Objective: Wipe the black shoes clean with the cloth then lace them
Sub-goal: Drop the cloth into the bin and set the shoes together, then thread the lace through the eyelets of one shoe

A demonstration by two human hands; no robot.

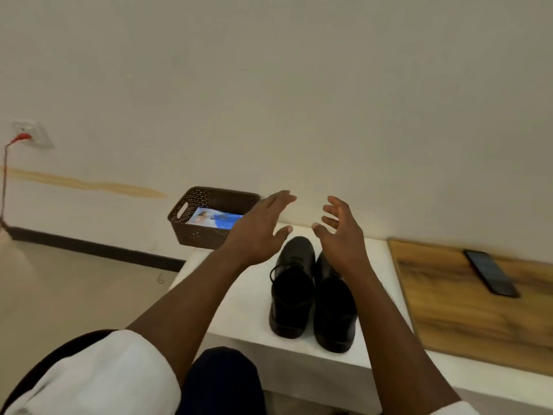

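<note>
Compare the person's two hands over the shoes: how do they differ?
The left hand has fingers straight and together, reaching in front of the brown basket; the right hand has fingers spread and slightly curled above the black shoes. Both are empty, touching nothing.

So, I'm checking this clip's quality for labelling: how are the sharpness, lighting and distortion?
Head view: soft overall, with slight motion blur on the left hand and right hand; dim, even lighting leaves the black shoes nearly detail-less; wide-angle distortion bends the baseboard; the phone shows no glare.
</note>
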